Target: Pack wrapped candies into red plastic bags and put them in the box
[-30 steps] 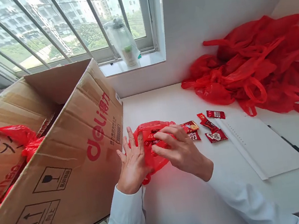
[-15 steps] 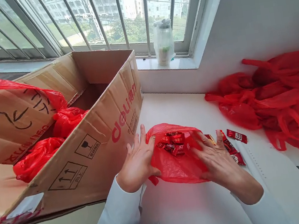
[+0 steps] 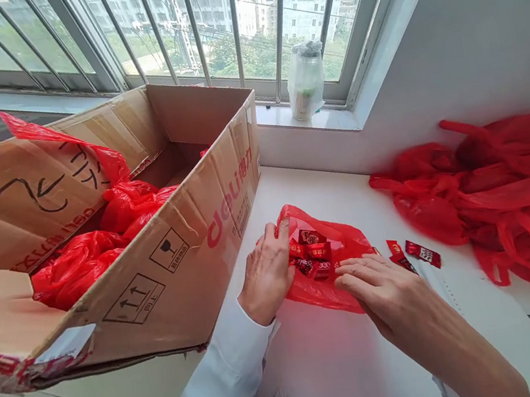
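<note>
A red plastic bag (image 3: 329, 294) lies with its mouth spread on the white table, with several small red-wrapped candies (image 3: 317, 252) inside. My left hand (image 3: 268, 267) is closed on the bag's left rim, its fingers bent over the edge. At the right side of the mouth, my right hand (image 3: 381, 280) grips the near rim, fingers together and the thumb mostly hidden. Just beyond that hand, a few loose wrapped candies (image 3: 423, 254) rest on the table.
To the left stands a large open cardboard box (image 3: 221, 221) holding filled red bags (image 3: 78, 263). A heap of red plastic bags (image 3: 503, 189) covers the table's right side. On the windowsill stands a bag-wrapped cup (image 3: 306, 83), before the barred window.
My fingers were spread around the bag's mouth; now both hands have closed on its rim. The right hand has drawn back toward the near edge, showing more candies. The view has shifted slightly left.
</note>
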`<state>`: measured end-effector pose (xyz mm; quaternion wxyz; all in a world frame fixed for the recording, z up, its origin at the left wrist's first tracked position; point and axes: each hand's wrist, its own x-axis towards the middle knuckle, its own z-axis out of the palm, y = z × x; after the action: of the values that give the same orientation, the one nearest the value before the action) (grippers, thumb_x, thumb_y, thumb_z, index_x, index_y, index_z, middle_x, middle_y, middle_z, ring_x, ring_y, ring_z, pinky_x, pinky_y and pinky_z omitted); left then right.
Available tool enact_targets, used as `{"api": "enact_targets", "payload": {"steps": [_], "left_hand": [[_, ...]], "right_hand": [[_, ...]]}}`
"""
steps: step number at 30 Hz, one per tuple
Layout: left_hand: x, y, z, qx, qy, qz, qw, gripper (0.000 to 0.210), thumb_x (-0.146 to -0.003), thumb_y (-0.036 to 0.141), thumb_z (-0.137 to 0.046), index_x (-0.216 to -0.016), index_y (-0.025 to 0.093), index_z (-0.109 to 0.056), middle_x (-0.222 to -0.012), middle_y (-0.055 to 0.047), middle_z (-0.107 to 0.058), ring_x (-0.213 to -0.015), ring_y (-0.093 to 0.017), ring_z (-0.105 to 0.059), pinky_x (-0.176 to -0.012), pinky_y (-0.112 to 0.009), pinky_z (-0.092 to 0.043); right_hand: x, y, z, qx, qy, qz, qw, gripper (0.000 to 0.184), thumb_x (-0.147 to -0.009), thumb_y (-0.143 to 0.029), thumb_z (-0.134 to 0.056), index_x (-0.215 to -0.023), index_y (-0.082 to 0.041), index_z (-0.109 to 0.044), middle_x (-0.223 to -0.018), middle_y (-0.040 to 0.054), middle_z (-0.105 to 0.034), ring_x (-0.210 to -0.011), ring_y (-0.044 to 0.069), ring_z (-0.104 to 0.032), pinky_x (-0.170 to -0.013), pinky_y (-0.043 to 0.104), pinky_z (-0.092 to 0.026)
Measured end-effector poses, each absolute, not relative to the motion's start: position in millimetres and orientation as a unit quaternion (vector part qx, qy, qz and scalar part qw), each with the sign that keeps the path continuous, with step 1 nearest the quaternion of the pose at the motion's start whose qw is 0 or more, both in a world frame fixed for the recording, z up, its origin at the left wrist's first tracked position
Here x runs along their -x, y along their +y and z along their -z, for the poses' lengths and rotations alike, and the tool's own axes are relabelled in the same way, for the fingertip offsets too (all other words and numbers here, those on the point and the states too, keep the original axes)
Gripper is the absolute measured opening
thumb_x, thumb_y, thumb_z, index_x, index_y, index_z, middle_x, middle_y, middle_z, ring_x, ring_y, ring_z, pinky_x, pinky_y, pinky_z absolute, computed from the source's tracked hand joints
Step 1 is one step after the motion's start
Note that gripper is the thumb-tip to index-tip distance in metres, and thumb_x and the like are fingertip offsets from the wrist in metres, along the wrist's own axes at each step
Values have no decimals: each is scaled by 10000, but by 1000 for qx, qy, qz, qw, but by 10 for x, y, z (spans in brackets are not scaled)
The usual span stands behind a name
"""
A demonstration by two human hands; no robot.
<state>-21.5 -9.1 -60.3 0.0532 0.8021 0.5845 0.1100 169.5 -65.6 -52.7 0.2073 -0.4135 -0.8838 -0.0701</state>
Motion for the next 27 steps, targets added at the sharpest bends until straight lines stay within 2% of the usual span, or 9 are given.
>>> {"api": "enact_targets", "payload": {"steps": [3,6,7,10,15,17,20,23,27], "left_hand": [[264,-163,535,-809,583,-51,54,750,-710,11,-484,-1413,153,-267,-1112,-108,-502,-881,-236,-601,-603,-291,-478],[353,-259,470,-794,604,-7,58,723,-697,-28,-434,-1392,126,-312,-1163,-156,-477,-943,-262,-595,-660,-329,-501],[380,-293,456,-789,610,7,65,719,-691,-41,-426,-1384,121,-331,-1167,-167,-475,-957,-269,-594,-675,-339,-505],[424,-377,428,-781,617,46,85,741,-676,-72,-428,-1388,116,-346,-1173,-185,-482,-1007,-290,-592,-736,-373,-514],[395,-337,303,-763,631,88,111,623,-741,32,-589,-1335,113,-417,-1197,-180,-496,-1001,-310,-604,-783,-405,-519],[370,-265,212,-758,637,87,109,534,-800,142,-632,-1299,113,-445,-1155,-160,-521,-970,-312,-614,-773,-414,-524],[318,-157,79,-750,649,79,98,513,-859,234,-616,-1320,135,-416,-1096,-122,-542,-935,-311,-626,-735,-419,-534],[257,-89,10,-752,649,71,89,602,-866,225,-612,-1393,149,-329,-1119,-117,-536,-957,-302,-625,-758,-408,-530],[183,-72,-9,-761,635,96,90,683,-842,86,-573,-1440,134,-249,-1222,-157,-498,-1049,-279,-599,-829,-368,-504]], "right_hand": [[-1496,-511,597,474,-862,41,176,304,-845,-15,-402,-885,-214,-628,-804,33,-687,-684,172,-624,-569,284,-436],[-1413,-292,828,539,-839,31,63,98,-810,-129,-578,-846,-193,-642,-853,84,-689,-798,233,-630,-633,314,-431],[-1424,-238,900,551,-834,17,25,102,-765,-184,-655,-867,-182,-651,-914,109,-689,-863,264,-627,-663,329,-433],[-1536,-173,1003,568,-820,-45,-48,348,-642,-302,-776,-946,-174,-663,-1006,129,-674,-890,283,-621,-656,325,-419],[-1673,-139,902,558,-823,-101,-40,101,-821,-231,-586,-888,-206,-657,-923,65,-675,-867,213,-623,-665,282,-391],[-1655,-76,855,564,-817,-115,-16,206,-896,-182,-444,-920,-207,-647,-899,52,-668,-841,185,-622,-658,268,-382],[-1608,40,805,586,-803,-108,13,337,-929,-131,-332,-1109,-208,-606,-975,66,-659,-913,182,-615,-704,265,-388],[-1618,118,766,606,-789,-103,3,398,-913,-116,-352,-1252,-211,-537,-1043,83,-645,-1001,203,-599,-776,282,-396],[-1708,138,732,627,-770,-114,-42,445,-819,-197,-560,-1264,-193,-545,-1173,112,-597,-1074,244,-574,-815,310,-414]]}}
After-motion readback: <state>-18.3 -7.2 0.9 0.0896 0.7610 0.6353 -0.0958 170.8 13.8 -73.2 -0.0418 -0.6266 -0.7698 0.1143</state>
